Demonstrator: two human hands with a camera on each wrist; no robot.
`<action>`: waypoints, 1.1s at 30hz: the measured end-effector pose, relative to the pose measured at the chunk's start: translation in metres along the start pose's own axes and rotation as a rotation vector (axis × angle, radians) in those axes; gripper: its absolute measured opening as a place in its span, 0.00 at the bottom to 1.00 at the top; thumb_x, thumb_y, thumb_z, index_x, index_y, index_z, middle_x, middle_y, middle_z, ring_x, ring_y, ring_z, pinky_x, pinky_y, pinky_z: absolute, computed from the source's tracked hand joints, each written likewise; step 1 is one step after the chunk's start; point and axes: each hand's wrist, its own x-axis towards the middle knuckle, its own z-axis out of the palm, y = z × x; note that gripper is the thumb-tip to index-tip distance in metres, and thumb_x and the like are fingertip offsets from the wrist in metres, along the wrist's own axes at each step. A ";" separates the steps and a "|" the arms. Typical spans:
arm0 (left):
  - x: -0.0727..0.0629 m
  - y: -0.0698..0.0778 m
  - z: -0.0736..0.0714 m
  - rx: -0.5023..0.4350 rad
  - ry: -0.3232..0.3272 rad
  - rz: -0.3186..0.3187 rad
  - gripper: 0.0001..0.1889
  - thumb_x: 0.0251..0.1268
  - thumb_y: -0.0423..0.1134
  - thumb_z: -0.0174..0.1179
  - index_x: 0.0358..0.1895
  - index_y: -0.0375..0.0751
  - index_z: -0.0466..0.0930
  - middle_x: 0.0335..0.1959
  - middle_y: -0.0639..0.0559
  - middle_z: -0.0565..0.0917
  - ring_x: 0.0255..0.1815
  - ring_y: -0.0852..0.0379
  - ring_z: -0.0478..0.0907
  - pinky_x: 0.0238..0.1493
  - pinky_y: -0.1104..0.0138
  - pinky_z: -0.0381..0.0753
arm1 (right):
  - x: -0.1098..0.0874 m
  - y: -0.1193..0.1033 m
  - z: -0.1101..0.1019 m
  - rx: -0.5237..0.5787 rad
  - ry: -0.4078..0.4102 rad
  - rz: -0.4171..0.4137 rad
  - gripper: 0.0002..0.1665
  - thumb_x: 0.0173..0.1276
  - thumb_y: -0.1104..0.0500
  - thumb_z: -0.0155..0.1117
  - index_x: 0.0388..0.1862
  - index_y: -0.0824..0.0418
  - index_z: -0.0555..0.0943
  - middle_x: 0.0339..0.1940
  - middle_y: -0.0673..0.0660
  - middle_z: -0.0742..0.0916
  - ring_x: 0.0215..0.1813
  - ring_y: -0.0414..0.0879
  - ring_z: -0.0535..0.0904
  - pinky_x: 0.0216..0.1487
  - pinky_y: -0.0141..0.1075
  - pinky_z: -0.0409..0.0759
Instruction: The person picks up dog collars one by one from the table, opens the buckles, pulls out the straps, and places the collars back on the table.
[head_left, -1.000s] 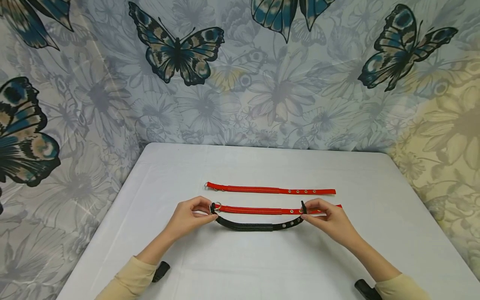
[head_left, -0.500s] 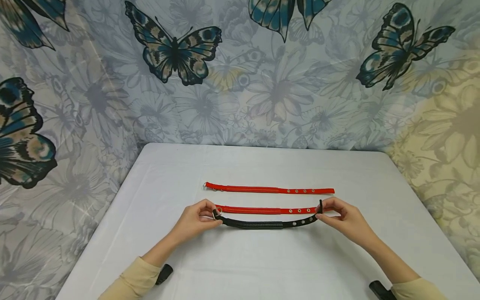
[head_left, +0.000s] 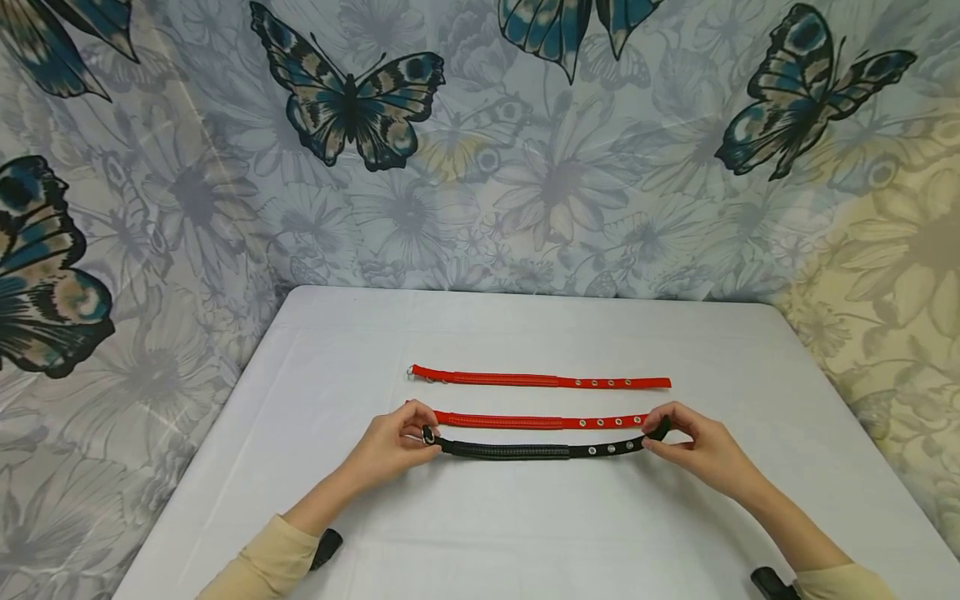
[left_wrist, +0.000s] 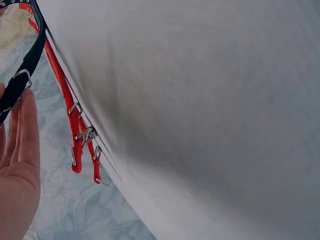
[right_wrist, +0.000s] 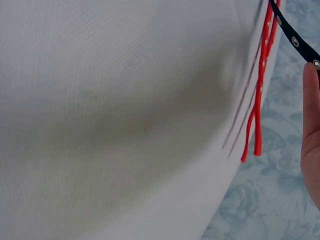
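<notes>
A black pet collar (head_left: 510, 452) with a padded middle and metal eyelets is stretched between both hands, sagging slightly. My left hand (head_left: 393, 442) pinches its buckle end, where metal fittings (left_wrist: 22, 77) show in the left wrist view. At the eyelet end, my right hand (head_left: 696, 442) holds the strap between thumb and fingers, and the tip sticks out past them. Just behind it lies a red collar (head_left: 510, 422) of the same build, its ends partly covered by the hands. Farther back a second red collar (head_left: 510, 380) lies parallel, its buckle to the left.
The collars are over a table with a white cloth (head_left: 525, 525). Behind and at both sides hangs a floral fabric (head_left: 562, 192) printed with butterflies. Black wrist devices (head_left: 327, 548) sit near the sleeves (head_left: 258, 558).
My right hand has moved right, drawing the black collar out straighter. Its upright tip now leans to the right. My left hand has shifted only slightly; the red collars stay put.
</notes>
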 end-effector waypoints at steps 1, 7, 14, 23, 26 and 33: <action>0.000 0.000 0.000 0.038 -0.005 0.013 0.16 0.55 0.30 0.70 0.45 0.40 0.76 0.39 0.54 0.83 0.38 0.58 0.81 0.43 0.67 0.83 | 0.000 0.001 0.000 -0.015 -0.002 -0.006 0.15 0.60 0.66 0.72 0.44 0.57 0.79 0.39 0.52 0.84 0.42 0.38 0.79 0.45 0.24 0.77; 0.000 0.001 -0.004 0.200 -0.047 0.088 0.13 0.57 0.32 0.70 0.44 0.40 0.79 0.38 0.58 0.82 0.39 0.62 0.79 0.45 0.66 0.82 | -0.002 0.010 -0.003 -0.085 -0.017 -0.017 0.15 0.58 0.66 0.74 0.41 0.56 0.80 0.37 0.49 0.85 0.39 0.38 0.80 0.41 0.24 0.78; 0.000 -0.003 -0.005 0.356 -0.073 0.116 0.08 0.57 0.33 0.71 0.37 0.48 0.82 0.33 0.64 0.82 0.35 0.66 0.77 0.41 0.68 0.79 | -0.003 0.020 -0.002 -0.187 -0.047 -0.095 0.17 0.53 0.69 0.76 0.40 0.55 0.83 0.35 0.46 0.86 0.39 0.36 0.82 0.44 0.21 0.76; -0.001 -0.004 -0.005 0.461 -0.073 0.084 0.08 0.55 0.34 0.71 0.37 0.49 0.86 0.33 0.64 0.82 0.33 0.67 0.75 0.36 0.69 0.76 | -0.005 0.021 -0.003 -0.338 -0.094 -0.062 0.16 0.54 0.63 0.77 0.40 0.47 0.86 0.37 0.38 0.85 0.41 0.34 0.79 0.46 0.25 0.76; 0.000 -0.004 -0.004 0.500 -0.081 0.068 0.08 0.55 0.35 0.71 0.38 0.50 0.87 0.33 0.64 0.82 0.35 0.66 0.76 0.38 0.67 0.77 | -0.005 0.021 -0.002 -0.360 -0.097 -0.043 0.16 0.54 0.61 0.77 0.40 0.46 0.86 0.37 0.37 0.85 0.42 0.34 0.79 0.45 0.29 0.78; 0.000 -0.005 -0.003 0.631 -0.093 0.094 0.07 0.56 0.35 0.71 0.38 0.47 0.89 0.34 0.62 0.84 0.38 0.62 0.76 0.36 0.67 0.78 | -0.003 0.020 -0.002 -0.435 -0.157 -0.002 0.14 0.55 0.60 0.77 0.39 0.45 0.87 0.37 0.37 0.85 0.40 0.36 0.78 0.42 0.36 0.80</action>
